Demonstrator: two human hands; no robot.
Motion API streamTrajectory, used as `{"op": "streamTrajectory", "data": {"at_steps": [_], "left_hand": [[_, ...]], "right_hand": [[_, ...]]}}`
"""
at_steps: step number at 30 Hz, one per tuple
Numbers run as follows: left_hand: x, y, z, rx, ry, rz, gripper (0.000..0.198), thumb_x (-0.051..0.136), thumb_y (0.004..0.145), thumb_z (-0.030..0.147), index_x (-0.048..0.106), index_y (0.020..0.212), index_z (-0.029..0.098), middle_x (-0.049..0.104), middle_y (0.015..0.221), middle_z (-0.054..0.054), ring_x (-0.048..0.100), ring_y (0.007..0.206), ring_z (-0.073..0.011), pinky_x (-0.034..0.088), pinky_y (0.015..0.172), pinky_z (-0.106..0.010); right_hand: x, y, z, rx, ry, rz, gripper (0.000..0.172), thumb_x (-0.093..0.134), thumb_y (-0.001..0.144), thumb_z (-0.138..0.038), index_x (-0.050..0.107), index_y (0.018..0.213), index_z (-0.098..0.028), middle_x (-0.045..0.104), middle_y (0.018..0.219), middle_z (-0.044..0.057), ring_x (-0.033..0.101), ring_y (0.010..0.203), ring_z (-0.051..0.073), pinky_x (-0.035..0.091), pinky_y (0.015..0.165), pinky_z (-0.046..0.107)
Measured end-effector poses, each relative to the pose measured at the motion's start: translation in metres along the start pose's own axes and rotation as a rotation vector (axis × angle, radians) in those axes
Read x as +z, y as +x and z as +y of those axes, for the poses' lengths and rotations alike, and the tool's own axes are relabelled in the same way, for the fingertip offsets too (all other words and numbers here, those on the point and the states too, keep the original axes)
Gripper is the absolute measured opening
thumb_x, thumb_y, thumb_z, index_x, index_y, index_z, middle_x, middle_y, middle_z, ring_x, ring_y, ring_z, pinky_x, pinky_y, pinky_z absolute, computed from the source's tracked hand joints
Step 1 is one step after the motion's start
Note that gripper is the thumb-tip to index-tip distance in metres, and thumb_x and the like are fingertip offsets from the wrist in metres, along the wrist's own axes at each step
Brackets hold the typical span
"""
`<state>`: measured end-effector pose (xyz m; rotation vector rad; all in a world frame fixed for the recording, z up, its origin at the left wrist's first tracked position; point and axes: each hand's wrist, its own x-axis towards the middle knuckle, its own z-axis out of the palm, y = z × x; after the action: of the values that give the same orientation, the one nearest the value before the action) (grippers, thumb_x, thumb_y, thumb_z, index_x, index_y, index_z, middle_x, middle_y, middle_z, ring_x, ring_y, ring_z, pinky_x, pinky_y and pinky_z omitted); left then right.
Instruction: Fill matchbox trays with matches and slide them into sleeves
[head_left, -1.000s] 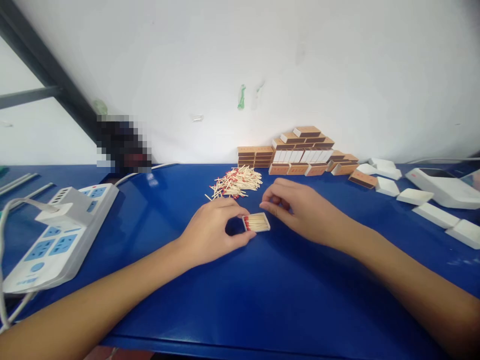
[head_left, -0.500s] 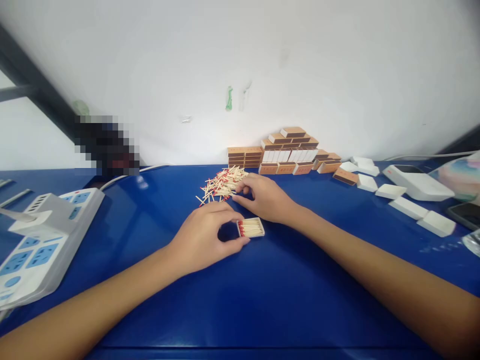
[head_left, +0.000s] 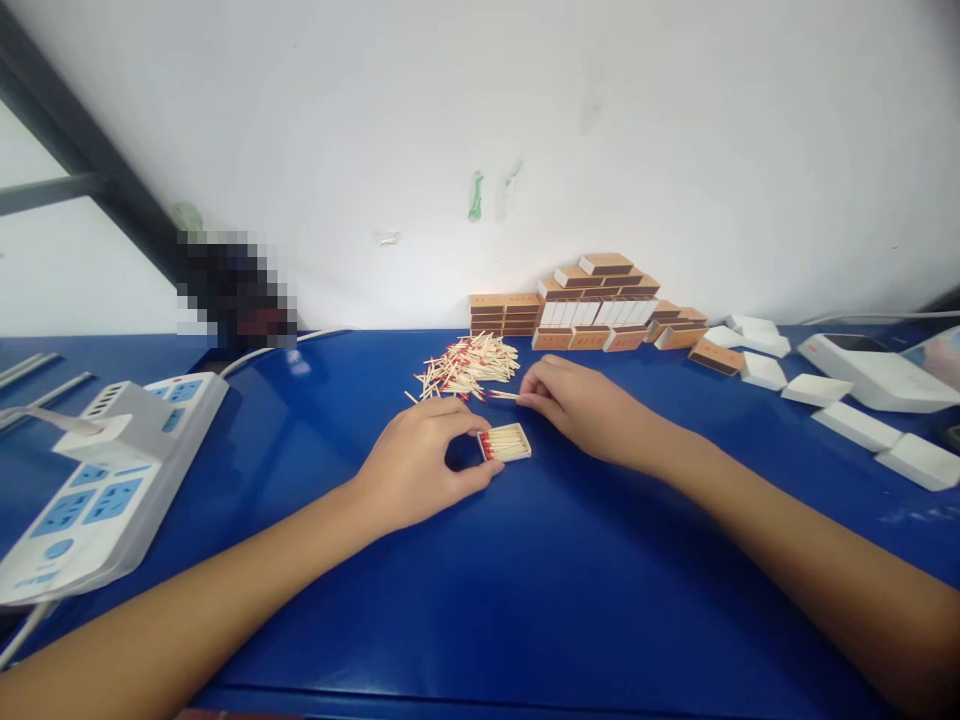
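Thumb and fingers of my left hand [head_left: 424,455] grip the left end of a small matchbox tray [head_left: 517,457] on the blue table. Red-headed matches [head_left: 504,441] lie side by side in the tray, heads to the left. My right hand [head_left: 559,390] is up and to the right of the tray, its fingers pinched on the plain ends of matches [head_left: 504,395]; their heads point left, and I cannot tell exactly how many there are. Just beyond, a loose heap of matches [head_left: 469,365] lies near the wall.
Stacked matchboxes [head_left: 600,285] stand against the wall, with a lower stack [head_left: 504,312] to their left. White tray pieces [head_left: 855,425] and a white device [head_left: 874,370] lie at the right. A large power strip [head_left: 112,490] with a plugged-in adapter is at the left.
My right hand has drawn back rightward from the heap, and matches now show in its pinch. My left hand still holds the tray. The whole view has shifted slightly.
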<state>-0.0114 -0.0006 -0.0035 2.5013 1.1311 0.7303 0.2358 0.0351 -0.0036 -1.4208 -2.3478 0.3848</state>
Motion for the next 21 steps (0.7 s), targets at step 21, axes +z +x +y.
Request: {"op": "streamTrajectory", "data": {"at_steps": [21], "left_hand": [[0.001, 0.002, -0.002, -0.001, -0.017, 0.01, 0.025, 0.078, 0.087, 0.034, 0.075, 0.109, 0.021, 0.074, 0.102, -0.003, 0.065, 0.086, -0.0188, 0.055, 0.084, -0.036]], "right_hand": [[-0.01, -0.028, -0.023, -0.169, -0.019, -0.114, 0.012, 0.049, 0.103, -0.022, 0.06, 0.099, -0.023, 0.067, 0.101, 0.006, 0.063, 0.083, 0.02, 0.045, 0.07, 0.033]]}}
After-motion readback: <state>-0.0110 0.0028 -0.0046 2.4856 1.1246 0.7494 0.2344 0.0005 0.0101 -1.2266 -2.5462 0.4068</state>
